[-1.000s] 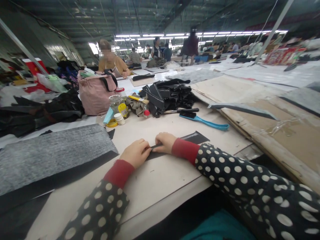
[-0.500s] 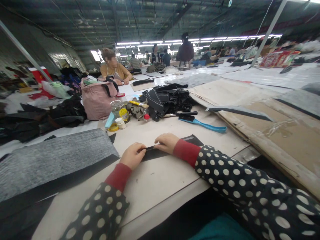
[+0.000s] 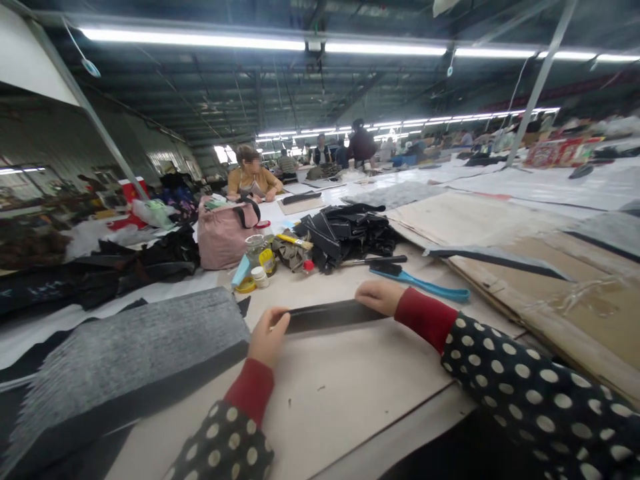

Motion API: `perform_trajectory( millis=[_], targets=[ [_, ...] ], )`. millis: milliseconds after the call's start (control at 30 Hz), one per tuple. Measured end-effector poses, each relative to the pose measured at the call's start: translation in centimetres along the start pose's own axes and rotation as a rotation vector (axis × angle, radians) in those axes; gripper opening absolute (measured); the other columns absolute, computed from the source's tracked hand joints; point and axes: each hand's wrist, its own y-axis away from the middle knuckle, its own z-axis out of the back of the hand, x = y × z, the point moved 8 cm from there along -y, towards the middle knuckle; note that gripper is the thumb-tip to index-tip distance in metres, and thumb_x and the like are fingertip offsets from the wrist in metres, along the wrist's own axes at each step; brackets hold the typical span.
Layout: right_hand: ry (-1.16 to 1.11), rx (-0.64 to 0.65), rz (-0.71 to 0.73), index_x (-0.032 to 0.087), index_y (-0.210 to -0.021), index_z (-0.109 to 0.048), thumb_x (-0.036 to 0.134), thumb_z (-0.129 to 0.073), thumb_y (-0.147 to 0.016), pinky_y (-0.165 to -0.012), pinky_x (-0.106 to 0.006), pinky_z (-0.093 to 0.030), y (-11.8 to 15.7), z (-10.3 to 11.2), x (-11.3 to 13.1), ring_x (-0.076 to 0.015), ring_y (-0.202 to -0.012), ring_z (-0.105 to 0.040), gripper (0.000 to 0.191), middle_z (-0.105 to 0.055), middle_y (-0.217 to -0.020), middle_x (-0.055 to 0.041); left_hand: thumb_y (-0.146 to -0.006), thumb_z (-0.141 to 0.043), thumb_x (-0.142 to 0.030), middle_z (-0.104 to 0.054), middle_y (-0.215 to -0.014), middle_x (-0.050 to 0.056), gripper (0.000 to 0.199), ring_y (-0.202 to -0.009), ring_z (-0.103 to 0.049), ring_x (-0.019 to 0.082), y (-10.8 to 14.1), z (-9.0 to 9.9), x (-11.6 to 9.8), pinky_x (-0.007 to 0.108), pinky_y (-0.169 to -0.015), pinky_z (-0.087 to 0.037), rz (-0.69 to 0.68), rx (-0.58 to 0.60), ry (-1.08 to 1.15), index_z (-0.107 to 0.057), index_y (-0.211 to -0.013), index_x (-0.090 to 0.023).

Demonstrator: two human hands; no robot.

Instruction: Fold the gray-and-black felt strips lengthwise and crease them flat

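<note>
A black strip of material (image 3: 325,316) stretches between my two hands, just above the pale board (image 3: 350,373). My left hand (image 3: 270,333) pinches its left end between thumb and fingers. At the other end, my right hand (image 3: 381,297) has its fingers closed over the strip, and the fingertips are partly hidden. Beyond the right hand lies a blue-handled brush (image 3: 425,285) with dark bristles. A dark, slim tool (image 3: 375,260) rests just behind it.
Behind the strip sits a heap of black cut pieces (image 3: 345,230). Jars, including a glass jar (image 3: 256,248), stand beside a pink bag (image 3: 225,237). Grey fabric (image 3: 145,353) lies at left, cardboard sheets (image 3: 540,287) at right. A co-worker (image 3: 253,177) sits across the table.
My hands have moved apart, the right one sliding rightward, so more of the strip shows between them. The camera view has tilted up and shifted left.
</note>
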Motion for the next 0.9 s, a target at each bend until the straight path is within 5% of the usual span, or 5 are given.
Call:
perform_trajectory(
  millis=[133, 300, 433, 667, 900],
  targets=[
    [-0.036, -0.269, -0.069, 0.015, -0.082, -0.062, 0.026, -0.042, -0.079, -0.069, -0.024, -0.041, -4.2, 4.9, -1.6, -0.0129, -0.073, -0.054, 0.023, -0.062, -0.079, -0.0039, -0.073, -0.044, -0.044, -0.050, -0.104, 0.009, 0.049, -0.087, -0.053, 0.016, -0.5, 1.5, 1.8, 0.027, -0.065, -0.046, 0.112, -0.178, 0.137, -0.039, -0.113, -0.017],
    [0.011, -0.445, -0.357, 0.011, -0.096, -0.060, 0.018, -0.038, -0.080, -0.080, -0.024, -0.039, -12.0, 12.3, -6.1, -0.0138, -0.088, -0.053, 0.027, -0.061, -0.095, -0.0060, -0.066, -0.050, -0.045, -0.053, -0.091, 0.006, 0.054, -0.078, -0.053, 0.017, -0.2, -0.9, 0.3, 0.032, -0.069, -0.046, 0.001, 0.021, -0.045, -0.044, -0.111, -0.015],
    [0.122, -0.501, -0.434, 0.010, -0.114, -0.048, 0.020, -0.034, -0.083, -0.086, -0.026, -0.035, -13.2, 14.9, -8.7, -0.0141, -0.098, -0.048, 0.036, -0.053, -0.110, -0.0090, -0.065, -0.048, -0.050, -0.054, -0.092, 0.006, 0.056, -0.084, -0.054, 0.020, -0.2, -1.4, 0.5, 0.035, -0.075, -0.045, 0.026, 0.094, -0.120, -0.046, -0.110, -0.017],
    [0.302, -0.321, -0.508, 0.015, -0.108, -0.053, 0.026, -0.051, -0.073, -0.087, -0.027, -0.033, -0.8, 10.0, -13.2, -0.0157, -0.099, -0.046, 0.037, -0.053, -0.105, -0.0080, -0.066, -0.045, -0.051, -0.059, -0.095, 0.006, 0.050, -0.089, -0.056, 0.022, -0.4, -2.4, 0.7, 0.036, -0.082, -0.044, -0.061, 0.213, -0.269, -0.051, -0.104, -0.019],
    [0.447, -0.255, -0.776, 0.013, -0.115, -0.047, 0.035, -0.058, -0.067, -0.085, -0.035, -0.033, 10.1, 11.4, -18.4, -0.0250, -0.102, -0.043, 0.054, -0.048, -0.112, -0.0143, -0.069, -0.043, -0.043, -0.060, -0.093, 0.008, 0.044, -0.089, -0.055, 0.023, 0.0, -3.3, -0.4, 0.039, -0.083, -0.043, -0.205, 0.223, -0.410, -0.054, -0.102, -0.016]
  ],
)
